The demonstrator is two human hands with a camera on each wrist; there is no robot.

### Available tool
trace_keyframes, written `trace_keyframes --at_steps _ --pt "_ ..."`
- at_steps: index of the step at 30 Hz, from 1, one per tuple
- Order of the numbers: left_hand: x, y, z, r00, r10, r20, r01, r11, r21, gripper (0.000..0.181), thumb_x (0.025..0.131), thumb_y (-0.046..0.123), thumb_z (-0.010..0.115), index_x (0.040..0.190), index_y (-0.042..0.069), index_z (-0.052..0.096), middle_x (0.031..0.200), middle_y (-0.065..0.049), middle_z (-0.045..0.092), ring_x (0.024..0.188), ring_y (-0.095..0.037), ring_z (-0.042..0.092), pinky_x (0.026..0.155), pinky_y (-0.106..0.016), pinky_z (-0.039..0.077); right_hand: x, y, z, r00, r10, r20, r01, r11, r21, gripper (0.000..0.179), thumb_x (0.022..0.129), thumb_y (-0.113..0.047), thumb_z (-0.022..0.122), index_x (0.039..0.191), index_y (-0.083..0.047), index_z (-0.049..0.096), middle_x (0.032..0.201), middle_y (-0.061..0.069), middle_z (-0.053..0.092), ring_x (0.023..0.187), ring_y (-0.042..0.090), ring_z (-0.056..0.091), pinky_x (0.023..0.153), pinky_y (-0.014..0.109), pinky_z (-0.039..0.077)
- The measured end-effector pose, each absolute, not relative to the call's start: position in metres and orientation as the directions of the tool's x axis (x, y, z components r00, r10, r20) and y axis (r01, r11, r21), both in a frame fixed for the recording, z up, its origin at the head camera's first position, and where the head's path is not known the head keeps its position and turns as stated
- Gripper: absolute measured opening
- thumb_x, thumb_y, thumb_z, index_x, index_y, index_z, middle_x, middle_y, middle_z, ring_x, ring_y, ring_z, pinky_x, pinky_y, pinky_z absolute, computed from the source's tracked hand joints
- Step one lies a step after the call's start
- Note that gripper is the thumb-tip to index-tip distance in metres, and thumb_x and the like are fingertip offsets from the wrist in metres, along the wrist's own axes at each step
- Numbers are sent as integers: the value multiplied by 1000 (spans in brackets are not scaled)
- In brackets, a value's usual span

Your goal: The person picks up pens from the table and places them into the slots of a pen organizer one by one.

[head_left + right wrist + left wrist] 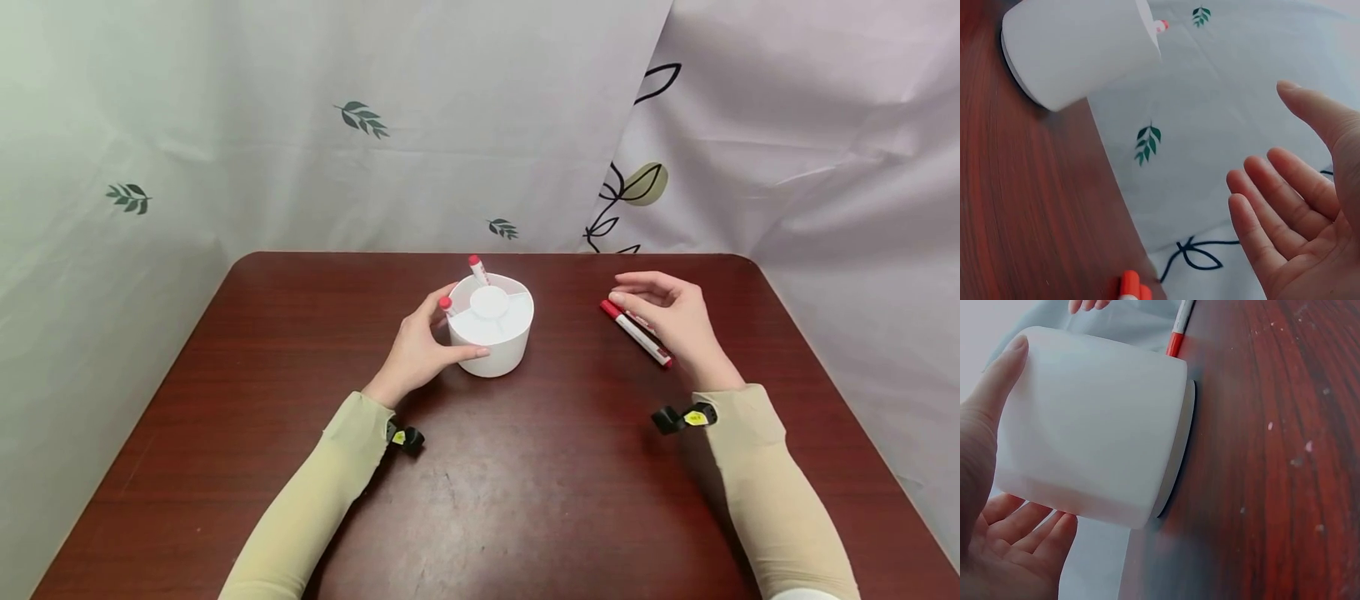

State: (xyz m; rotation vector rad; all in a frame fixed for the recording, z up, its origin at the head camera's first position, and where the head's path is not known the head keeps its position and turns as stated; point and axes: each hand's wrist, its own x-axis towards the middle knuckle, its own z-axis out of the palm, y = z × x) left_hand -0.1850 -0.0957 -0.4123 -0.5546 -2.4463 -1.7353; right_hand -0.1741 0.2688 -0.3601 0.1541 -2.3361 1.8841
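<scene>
My left hand (pixel 418 348) grips a round white desk organizer (pixel 491 354). In the left wrist view its thumb lies along one side of the organizer (pixel 1094 425) and the fingers touch the other. From the divided top stick out two red-capped markers, one at the back (pixel 477 268) and one at the left (pixel 446 306). My right hand (pixel 671 321) hovers over red-and-white markers (pixel 637 334) lying on the table; it partly hides those behind the front one. In the right wrist view this hand (pixel 1297 219) has an empty palm, its fingers loosely bent and its thumb apart.
The dark red-brown wooden table (pixel 480 492) has a glossy top. Behind it and along both sides hangs a pale cloth (pixel 420 183) with leaf prints. Each wrist carries a small black camera, on the left (pixel 406 438) and on the right (pixel 667 420).
</scene>
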Motion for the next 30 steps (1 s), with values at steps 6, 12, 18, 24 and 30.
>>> trace_keyframes --at_steps 6,12,18,24,30 --pt "-179 -92 -401 -931 238 277 340 285 896 94 70 11 96 150 8 47 139 -11 57 126 -32 58 111 -48 43 -173 286 -355 -981 26 192 -180 249 -952 39 87 -16 84 123 -6 73 106 4 76 96 15 72 84 19 56" --pt "-165 -90 -377 -928 247 277 345 295 891 89 72 8 94 147 1 47 138 -14 58 124 -33 59 110 -47 44 -172 305 -350 -976 62 208 -180 305 -935 41 87 -15 84 126 -5 72 110 4 75 96 9 72 84 16 54" --pt "-165 -90 -376 -927 249 280 345 277 897 89 72 8 94 147 1 48 138 -13 58 125 -31 58 111 -43 44 -171 319 -345 -973 102 205 -156 359 -920 44 87 -16 84 128 -5 71 110 -2 75 96 5 71 84 14 52" --pt "-166 -91 -377 -925 253 285 350 270 897 90 71 8 95 147 1 48 139 -12 57 126 -29 58 110 -42 44 -173 333 -350 -969 141 202 -131 401 -907 46 87 -18 84 129 -6 70 110 -10 74 98 2 69 81 13 51" --pt "-165 -91 -376 -926 252 281 347 274 897 90 71 9 95 147 0 48 140 -13 57 127 -28 58 111 -42 44 -175 344 -360 -970 174 168 -80 426 -901 48 87 -23 85 131 -11 69 112 -15 72 99 0 68 80 11 51"
